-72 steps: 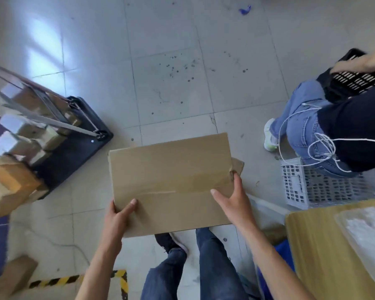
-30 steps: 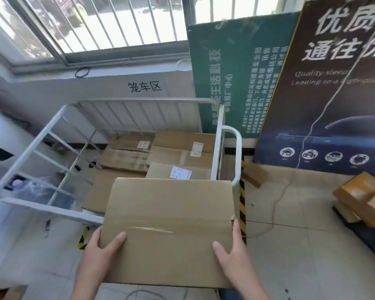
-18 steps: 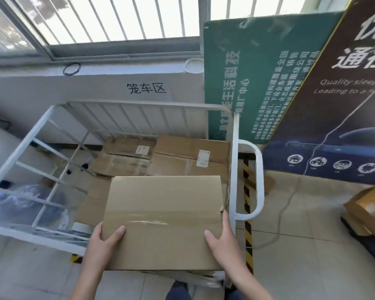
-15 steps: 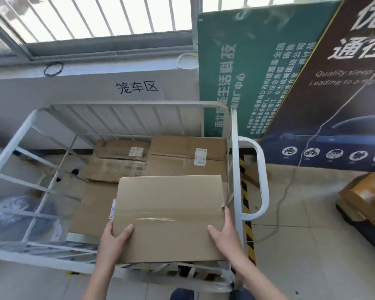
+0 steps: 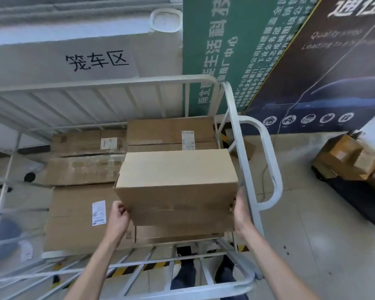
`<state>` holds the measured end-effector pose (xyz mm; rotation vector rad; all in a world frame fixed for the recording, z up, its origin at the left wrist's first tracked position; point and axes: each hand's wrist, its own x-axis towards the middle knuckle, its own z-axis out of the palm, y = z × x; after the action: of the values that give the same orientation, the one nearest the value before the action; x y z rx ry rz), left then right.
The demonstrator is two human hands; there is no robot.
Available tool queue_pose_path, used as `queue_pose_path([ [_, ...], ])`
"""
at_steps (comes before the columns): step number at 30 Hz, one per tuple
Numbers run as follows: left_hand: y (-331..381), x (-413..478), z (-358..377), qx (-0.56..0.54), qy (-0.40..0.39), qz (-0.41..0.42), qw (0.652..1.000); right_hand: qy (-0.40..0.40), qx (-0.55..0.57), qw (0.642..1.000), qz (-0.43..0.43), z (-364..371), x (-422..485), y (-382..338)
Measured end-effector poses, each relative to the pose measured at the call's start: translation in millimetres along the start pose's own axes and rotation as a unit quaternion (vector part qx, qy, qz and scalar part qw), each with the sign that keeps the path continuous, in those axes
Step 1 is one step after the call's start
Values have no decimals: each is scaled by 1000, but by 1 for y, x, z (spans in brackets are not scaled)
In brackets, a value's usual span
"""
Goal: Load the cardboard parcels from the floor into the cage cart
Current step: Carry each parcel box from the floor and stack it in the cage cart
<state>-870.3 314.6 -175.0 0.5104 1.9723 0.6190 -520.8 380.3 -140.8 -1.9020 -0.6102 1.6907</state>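
I hold a plain brown cardboard parcel inside the white metal cage cart, over its right near corner, tilted with its far side up. My left hand grips its lower left edge and my right hand grips its lower right edge. Beneath and behind it lie several flat cardboard parcels, one at the left with a white label, one at the back right. The held parcel hides what is directly under it.
The cart's near rail runs across below my arms, and its looped handle sticks out to the right. A low black trolley with more parcels stands on the tiled floor at right. Printed boards lean on the wall behind.
I have stepped up to the cart and lowered the parcel over the near rail into it, tipping its far side up. Both hands have slid down to its lower edges.
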Motion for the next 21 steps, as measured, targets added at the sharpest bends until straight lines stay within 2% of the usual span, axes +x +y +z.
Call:
queue_pose_path([
  [2, -5, 8, 3, -25, -8, -57, 998, 19, 10, 999, 32, 0, 7, 7],
  [5, -11, 14, 9, -78, -38, -161, 983, 21, 49, 991, 126, -7, 20, 25],
  [7, -12, 19, 8, -94, -44, -188, 977, 11, 57, 984, 167, -16, 22, 36],
  [9, -10, 25, 2, -77, -66, -200, 974, -32, 31, 981, 190, -25, 20, 36],
  [11, -6, 34, -4, -54, -92, -205, 973, -70, 20, 974, 216, -33, 24, 31],
  [15, 21, 53, -7, -49, -87, -169, 981, -73, 72, 967, 234, -34, 43, 11],
  [18, 44, 54, 1, -8, -150, -147, 978, -105, 17, 967, 233, -12, 43, -14],
  [21, 57, 44, 0, -6, -135, -72, 988, -120, -11, 976, 181, -1, 41, -24],
])
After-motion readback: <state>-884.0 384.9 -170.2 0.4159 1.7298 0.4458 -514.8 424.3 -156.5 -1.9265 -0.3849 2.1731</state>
